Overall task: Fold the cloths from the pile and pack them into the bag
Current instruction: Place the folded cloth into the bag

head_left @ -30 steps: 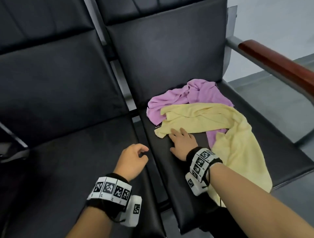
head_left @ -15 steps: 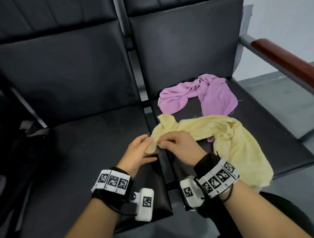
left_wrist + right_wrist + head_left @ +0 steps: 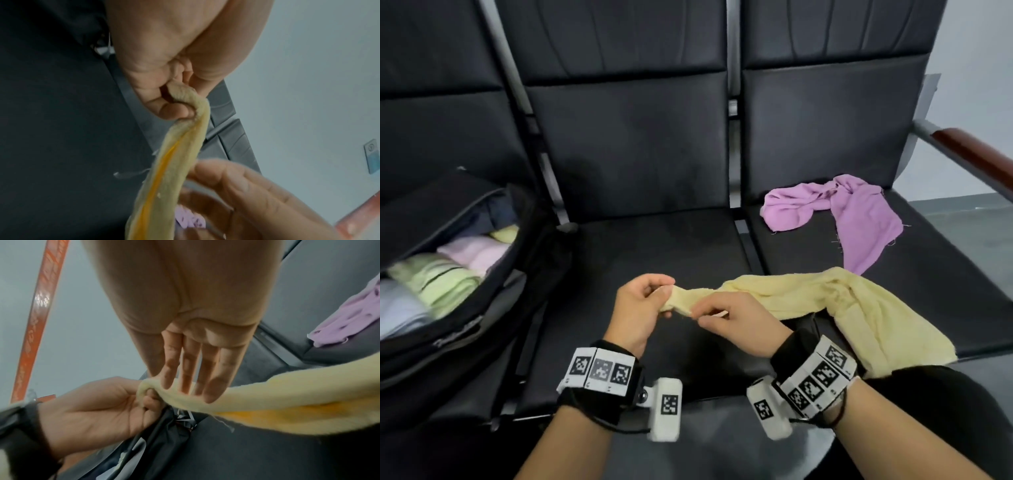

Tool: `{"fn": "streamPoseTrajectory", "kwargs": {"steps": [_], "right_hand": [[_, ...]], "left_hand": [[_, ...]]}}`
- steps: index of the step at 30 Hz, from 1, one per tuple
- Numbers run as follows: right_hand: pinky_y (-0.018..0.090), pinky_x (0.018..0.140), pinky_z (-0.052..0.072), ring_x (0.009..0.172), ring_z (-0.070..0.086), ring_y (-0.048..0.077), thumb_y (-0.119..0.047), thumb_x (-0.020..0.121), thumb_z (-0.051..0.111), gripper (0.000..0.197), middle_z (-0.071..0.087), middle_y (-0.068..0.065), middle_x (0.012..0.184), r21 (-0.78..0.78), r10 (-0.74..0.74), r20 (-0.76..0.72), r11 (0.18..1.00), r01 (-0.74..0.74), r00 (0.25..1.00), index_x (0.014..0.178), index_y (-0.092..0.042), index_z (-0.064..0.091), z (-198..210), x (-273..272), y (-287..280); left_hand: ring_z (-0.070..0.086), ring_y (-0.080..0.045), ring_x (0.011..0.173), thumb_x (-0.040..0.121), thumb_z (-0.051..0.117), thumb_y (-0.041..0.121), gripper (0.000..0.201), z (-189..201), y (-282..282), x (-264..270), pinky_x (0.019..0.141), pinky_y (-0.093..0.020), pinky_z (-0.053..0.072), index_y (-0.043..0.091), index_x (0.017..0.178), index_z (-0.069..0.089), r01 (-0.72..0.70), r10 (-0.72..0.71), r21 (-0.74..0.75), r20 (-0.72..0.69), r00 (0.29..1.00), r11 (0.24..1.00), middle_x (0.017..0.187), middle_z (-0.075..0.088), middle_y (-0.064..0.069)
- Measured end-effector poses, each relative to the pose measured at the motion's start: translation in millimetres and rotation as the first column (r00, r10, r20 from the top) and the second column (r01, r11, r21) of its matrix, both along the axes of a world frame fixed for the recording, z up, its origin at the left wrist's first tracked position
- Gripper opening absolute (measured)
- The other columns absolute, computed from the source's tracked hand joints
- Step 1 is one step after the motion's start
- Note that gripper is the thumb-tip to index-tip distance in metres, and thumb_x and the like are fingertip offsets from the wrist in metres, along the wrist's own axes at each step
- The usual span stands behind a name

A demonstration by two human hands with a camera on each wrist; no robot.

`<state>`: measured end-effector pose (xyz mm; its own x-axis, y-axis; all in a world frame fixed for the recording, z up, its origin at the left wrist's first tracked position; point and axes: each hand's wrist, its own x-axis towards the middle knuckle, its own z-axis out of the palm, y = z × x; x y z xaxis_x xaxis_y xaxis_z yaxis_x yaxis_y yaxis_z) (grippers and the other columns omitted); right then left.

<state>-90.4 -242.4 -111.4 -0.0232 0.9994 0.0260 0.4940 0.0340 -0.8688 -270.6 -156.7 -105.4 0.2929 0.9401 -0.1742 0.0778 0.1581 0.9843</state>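
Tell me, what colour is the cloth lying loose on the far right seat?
Purple, or lilac. The crumpled cloth lies untouched on the black seat, clearest in the head view.

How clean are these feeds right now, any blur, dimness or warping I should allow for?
Head view: evenly lit and mostly sharp, wide-angle bending of the seat backs, slight blur at the open black bag. Left wrist view: dim, soft, left hand close and oversized pinching the pale yellow cloth. Right wrist view: brighter, right hand stretched by the lens, edges smeared.

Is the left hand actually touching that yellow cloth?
Touching. The left wrist view shows the left hand pinching the yellow cloth at its corner.
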Motion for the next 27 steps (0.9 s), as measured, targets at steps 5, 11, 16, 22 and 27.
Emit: {"fn": "streamPoseTrajectory", "kwargs": {"steps": [5, 11, 16, 22, 27], "right_hand": [[0.03, 0.075, 0.053, 0.076, 0.066, 0.012, -0.027, 0.092, 0.061, 0.005, 0.066, -0.009, 0.094, -0.131, -0.145, 0.078, 0.979, 0.154, 0.986, 0.095, -0.025, 0.065, -17, -28, 21], [0.037, 0.112, 0.035, 0.134, 0.041, 0.028, -0.026, 0.094, 0.058, 0.05, 0.032, 0.005, 0.155, -0.175, -0.036, 0.525, 0.973, 0.149, 0.85, 0.142, -0.023, 0.046, -61, -47, 55], [0.041, 0.109, 0.036, 0.131, 0.041, 0.033, -0.032, 0.094, 0.055, 0.067, 0.032, 0.005, 0.156, -0.295, -0.005, 0.616, 0.926, 0.237, 0.788, 0.153, -0.026, 0.025, -85, -40, 71], [0.034, 0.094, 0.047, 0.115, 0.054, 0.023, -0.035, 0.095, 0.057, 0.043, 0.054, 0.002, 0.126, -0.272, -0.107, 0.574, 0.91, 0.312, 0.812, 0.136, -0.024, 0.05, -90, -30, 79], [0.032, 0.084, 0.045, 0.098, 0.055, 0.019, -0.032, 0.094, 0.061, 0.017, 0.062, -0.006, 0.095, -0.048, -0.183, 0.517, 0.969, 0.241, 0.836, 0.102, -0.021, 0.07, -61, -30, 72]], "left_hand": [[0.059, -0.003, 0.057, 0.091, 0.059, -0.004, 0.023, 0, 10, -75, 0.046, -0.017, 0.046, 0.014, 0.083, 0.071, -0.111, 0.124, 0.105, -0.136, 0.983, 0.988, 0.07, 0.069, 0.003], [0.062, -0.013, 0.073, 0.087, 0.064, 0.002, 0.021, -32, 18, -128, 0.062, -0.022, 0.045, 0.019, 0.078, 0.072, -0.038, 0.102, 0.139, -0.489, 0.866, 0.99, 0.078, 0.071, 0.002], [0.065, -0.018, 0.09, 0.085, 0.068, 0.009, 0.019, -56, 22, -139, 0.075, -0.026, 0.044, 0.026, 0.077, 0.07, -0.024, 0.061, 0.067, -0.646, 0.761, 0.997, 0.087, 0.071, 0.006], [0.058, -0.024, 0.107, 0.084, 0.069, 0.016, 0.023, -54, 30, -119, 0.097, -0.039, 0.05, 0.028, 0.103, 0.069, 0.055, 0.044, 0.11, -0.73, 0.682, 0.992, 0.107, 0.058, 0.003], [0.053, -0.015, 0.124, 0.09, 0.07, 0.021, 0.041, -38, 30, -78, 0.108, -0.037, 0.043, 0.027, 0.129, 0.062, 0.249, -0.085, 0.182, -0.621, 0.779, 0.951, 0.126, 0.058, 0.007]]}}
